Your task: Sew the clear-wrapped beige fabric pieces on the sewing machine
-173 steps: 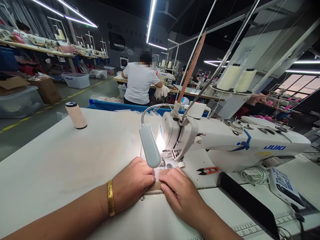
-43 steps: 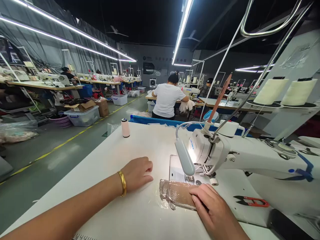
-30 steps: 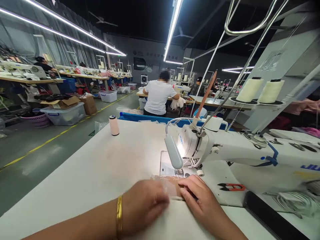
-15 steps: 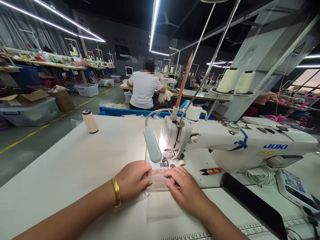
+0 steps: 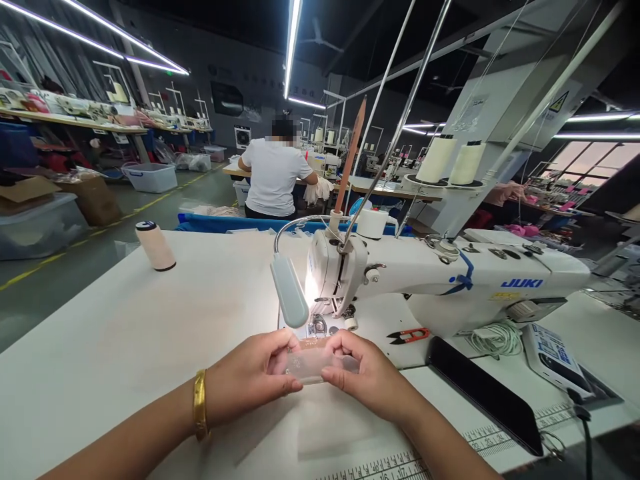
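A strip of sheer pale pink fabric is stretched between my two hands, just in front of the needle area of a white sewing machine. My left hand, with a gold bangle at the wrist, pinches its left end between thumb and curled fingers. At the right end, my right hand grips it the same way, thumb on the near edge. A lit lamp with a grey-green shade hangs above and left of the presser foot.
Red-handled thread snips, a black phone and a coiled pale cord lie on the right. A peach thread cone stands at the back left. Beyond the table, a person in a white shirt sits facing away.
The view has turned slightly right. Both hands have changed their grip, with fingers curled more and thumbs along the near edge, and the fabric now looks lifted and tilted towards me.
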`<act>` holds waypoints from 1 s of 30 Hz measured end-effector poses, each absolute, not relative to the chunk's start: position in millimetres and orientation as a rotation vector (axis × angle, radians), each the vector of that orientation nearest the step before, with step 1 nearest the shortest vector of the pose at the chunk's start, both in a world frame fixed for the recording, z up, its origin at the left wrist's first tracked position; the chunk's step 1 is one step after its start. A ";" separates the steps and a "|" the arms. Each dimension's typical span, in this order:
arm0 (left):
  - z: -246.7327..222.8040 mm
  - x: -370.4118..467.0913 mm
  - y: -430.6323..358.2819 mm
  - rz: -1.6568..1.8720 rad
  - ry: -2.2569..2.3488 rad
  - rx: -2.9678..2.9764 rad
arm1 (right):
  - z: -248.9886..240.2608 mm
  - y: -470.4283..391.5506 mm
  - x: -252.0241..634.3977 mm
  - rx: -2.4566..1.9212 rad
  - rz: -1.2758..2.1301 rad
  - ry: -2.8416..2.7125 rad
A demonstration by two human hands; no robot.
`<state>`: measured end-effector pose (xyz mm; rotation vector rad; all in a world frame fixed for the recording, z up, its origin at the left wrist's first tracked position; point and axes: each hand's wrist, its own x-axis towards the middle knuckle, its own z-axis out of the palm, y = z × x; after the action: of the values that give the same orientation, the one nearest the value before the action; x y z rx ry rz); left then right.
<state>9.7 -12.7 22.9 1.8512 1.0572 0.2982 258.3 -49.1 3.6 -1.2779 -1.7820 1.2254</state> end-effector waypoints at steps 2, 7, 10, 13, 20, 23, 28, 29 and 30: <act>20.5 6.7 -8.1 0.336 1.055 1.807 | 3.5 -48.2 258.2 -1.312 1.201 -1.773; 10.4 2.2 -1.3 0.427 1.089 1.745 | -4.0 -45.4 259.2 -1.301 1.190 -1.691; 5.9 1.0 0.3 0.459 1.114 1.729 | -10.0 -44.2 260.8 -1.330 1.161 -1.609; 4.9 1.1 1.0 0.478 1.132 1.723 | -13.0 -43.4 261.5 -1.373 1.092 -1.585; 15.4 2.7 -0.1 0.499 1.171 1.789 | -16.2 -42.7 261.3 -1.406 1.001 -1.554; 15.5 2.3 -1.0 0.482 1.193 1.842 | -16.6 -42.7 261.0 -1.399 0.993 -1.551; 8.7 -0.1 -0.6 0.500 1.207 2.058 | -9.0 -44.5 262.6 -1.448 1.010 -1.654; 7.7 -0.3 -0.3 0.520 1.202 2.134 | -6.1 -45.5 263.4 -1.463 1.006 -1.700; 7.2 -0.4 -0.3 0.555 1.207 2.229 | -3.1 -46.9 264.3 -1.458 1.017 -1.737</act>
<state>-0.4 -0.3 7.2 2.2286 1.2067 0.5545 264.3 -46.9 -3.1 -1.4579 -1.7374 1.0165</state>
